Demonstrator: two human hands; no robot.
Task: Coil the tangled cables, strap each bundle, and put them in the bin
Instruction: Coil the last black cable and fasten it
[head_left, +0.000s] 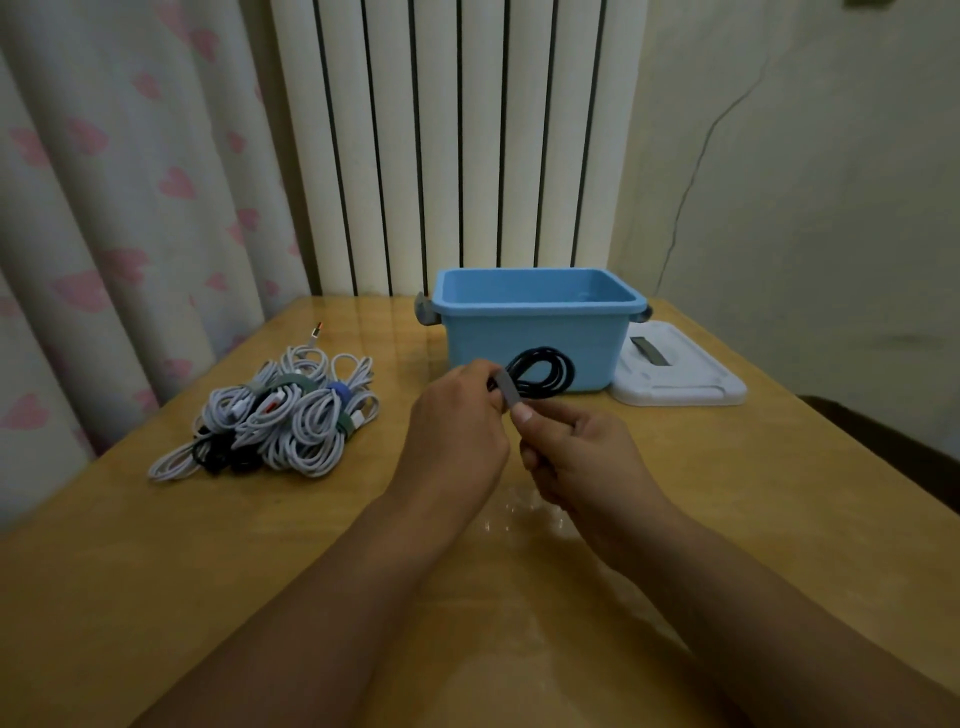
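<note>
Forearms reached over the table (156, 545), past the cable pile (275, 415) at left, the left hand (457, 415) pinching a black coil (543, 371) and the right hand (576, 452) gripping its grey strap (508, 391), before the empty-looking bin (524, 343); strapping seemed underway, cinching next.

- The wooden table (727, 519) is showing a glossy, reflective varnish.
- The blue bin (524, 338) and white lid (680, 379) are looking like smooth plastic.
- The black cable (545, 371) is appearing slightly shiny; the grey strap (508, 391) is looking matt.
- The white cables (291, 415) are looking smooth.
- The curtain (104, 208) is hanging as soft printed cloth.
</note>
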